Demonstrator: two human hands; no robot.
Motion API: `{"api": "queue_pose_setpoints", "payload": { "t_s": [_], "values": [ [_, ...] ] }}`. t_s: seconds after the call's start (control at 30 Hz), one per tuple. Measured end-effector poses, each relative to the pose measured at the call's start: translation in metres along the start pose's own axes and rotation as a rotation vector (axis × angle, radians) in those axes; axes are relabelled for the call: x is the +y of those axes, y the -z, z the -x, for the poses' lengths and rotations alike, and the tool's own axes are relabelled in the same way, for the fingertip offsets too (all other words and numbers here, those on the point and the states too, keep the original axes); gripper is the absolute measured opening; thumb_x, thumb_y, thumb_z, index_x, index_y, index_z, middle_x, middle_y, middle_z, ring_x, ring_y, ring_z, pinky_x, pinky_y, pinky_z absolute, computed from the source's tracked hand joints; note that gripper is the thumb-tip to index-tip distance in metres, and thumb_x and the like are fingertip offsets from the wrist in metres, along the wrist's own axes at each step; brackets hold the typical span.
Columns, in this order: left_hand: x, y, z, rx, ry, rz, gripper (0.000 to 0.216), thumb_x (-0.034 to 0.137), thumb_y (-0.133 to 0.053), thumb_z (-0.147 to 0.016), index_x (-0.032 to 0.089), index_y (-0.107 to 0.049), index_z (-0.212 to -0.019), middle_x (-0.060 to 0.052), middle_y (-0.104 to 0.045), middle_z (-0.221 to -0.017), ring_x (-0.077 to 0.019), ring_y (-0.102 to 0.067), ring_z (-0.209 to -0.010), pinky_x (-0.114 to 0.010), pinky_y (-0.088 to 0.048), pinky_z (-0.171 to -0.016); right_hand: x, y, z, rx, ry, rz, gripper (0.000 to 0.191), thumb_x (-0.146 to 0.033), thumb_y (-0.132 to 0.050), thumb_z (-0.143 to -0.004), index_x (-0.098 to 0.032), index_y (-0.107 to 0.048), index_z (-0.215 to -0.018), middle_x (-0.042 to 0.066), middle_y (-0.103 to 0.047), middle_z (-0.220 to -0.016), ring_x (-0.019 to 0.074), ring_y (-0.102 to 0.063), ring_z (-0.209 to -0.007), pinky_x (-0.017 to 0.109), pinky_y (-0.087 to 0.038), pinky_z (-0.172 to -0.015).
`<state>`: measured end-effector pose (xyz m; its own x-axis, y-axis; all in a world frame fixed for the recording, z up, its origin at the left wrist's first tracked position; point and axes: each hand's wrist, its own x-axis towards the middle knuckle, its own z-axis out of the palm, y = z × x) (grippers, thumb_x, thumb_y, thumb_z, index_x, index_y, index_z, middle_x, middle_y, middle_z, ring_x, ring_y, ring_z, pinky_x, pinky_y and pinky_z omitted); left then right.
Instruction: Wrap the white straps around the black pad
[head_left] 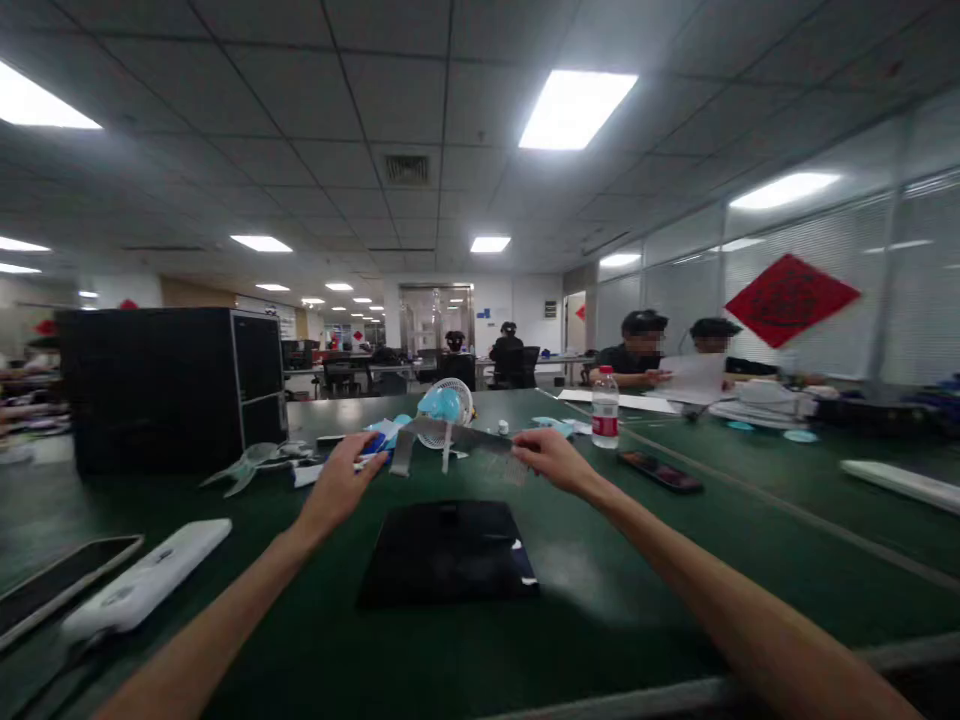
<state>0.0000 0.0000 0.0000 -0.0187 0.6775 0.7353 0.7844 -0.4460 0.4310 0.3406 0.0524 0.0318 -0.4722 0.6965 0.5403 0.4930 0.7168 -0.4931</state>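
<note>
Both my arms reach forward over a dark green table [615, 590]. My left hand [341, 483] and my right hand [551, 458] pinch the two ends of a thin, see-through grey strip [457, 437], stretched between them in the air. A second piece hangs down from the strip near my left hand. Below the strip a flat black pad [448, 565] lies on the table. Just behind the strip stands a small white and blue fan [444, 408].
A large black box [169, 385] stands at the left. A white remote-like device [146, 580] and a phone [60, 580] lie near left. A water bottle [604, 407] and another phone [660, 470] sit right. People sit at the far right, others further back.
</note>
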Motion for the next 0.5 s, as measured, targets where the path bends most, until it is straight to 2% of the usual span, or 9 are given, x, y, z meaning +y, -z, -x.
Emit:
{"api": "queue_pose_setpoints", "payload": {
  "t_s": [0.1, 0.2, 0.33, 0.43, 0.5],
  "values": [
    [0.016, 0.004, 0.006, -0.016, -0.028, 0.004, 0.047, 0.052, -0.044, -0.086, 0.016, -0.059, -0.113, -0.009, -0.063, -0.112, -0.0219, -0.059, -0.097, -0.033, -0.044, -0.086, -0.011, -0.008, 0.006, -0.103, -0.002, -0.074, 0.022, -0.031, -0.052, -0.079, -0.013, -0.062, -0.071, -0.002, -0.048, -0.058, 0.0083, -0.044, -0.051, 0.019, -0.035, -0.046],
    [0.03, 0.008, 0.01, -0.041, -0.029, 0.004, 0.04, 0.049, -0.042, -0.088, 0.018, -0.066, -0.092, -0.005, -0.068, -0.095, -0.0203, -0.06, -0.087, -0.029, -0.044, -0.078, -0.018, -0.012, 0.009, -0.172, -0.016, -0.156, 0.025, -0.035, -0.053, -0.079, -0.013, -0.064, -0.075, -0.003, -0.048, -0.059, 0.0081, -0.044, -0.051, 0.019, -0.036, -0.045],
    [0.039, 0.013, 0.011, -0.09, 0.062, 0.06, 0.037, 0.049, -0.046, -0.085, 0.018, -0.066, -0.081, -0.001, -0.066, -0.079, -0.0184, -0.059, -0.076, -0.028, -0.041, -0.071, -0.017, -0.012, 0.01, -0.176, -0.06, -0.242, 0.026, -0.037, -0.059, -0.076, -0.012, -0.065, -0.08, -0.002, -0.053, -0.061, 0.0081, -0.046, -0.052, 0.02, -0.038, -0.046],
    [0.038, 0.016, 0.011, -0.231, 0.199, 0.234, 0.038, 0.053, -0.052, -0.08, 0.017, -0.064, -0.08, 0.001, -0.063, -0.072, -0.0157, -0.056, -0.069, -0.026, -0.04, -0.063, -0.016, -0.009, 0.013, -0.184, -0.162, -0.333, 0.029, -0.039, -0.067, -0.07, -0.011, -0.065, -0.077, -0.001, -0.056, -0.061, 0.0077, -0.047, -0.052, 0.02, -0.038, -0.046],
    [0.036, 0.018, 0.013, -0.393, 0.303, 0.378, 0.039, 0.055, -0.057, -0.075, 0.016, -0.062, -0.075, 0.004, -0.056, -0.062, -0.0121, -0.051, -0.058, -0.023, -0.035, -0.054, -0.015, -0.006, 0.018, -0.221, -0.247, -0.399, 0.031, -0.041, -0.07, -0.067, -0.011, -0.063, -0.071, -0.002, -0.054, -0.058, 0.0068, -0.046, -0.05, 0.019, -0.036, -0.044]
  ]
}}
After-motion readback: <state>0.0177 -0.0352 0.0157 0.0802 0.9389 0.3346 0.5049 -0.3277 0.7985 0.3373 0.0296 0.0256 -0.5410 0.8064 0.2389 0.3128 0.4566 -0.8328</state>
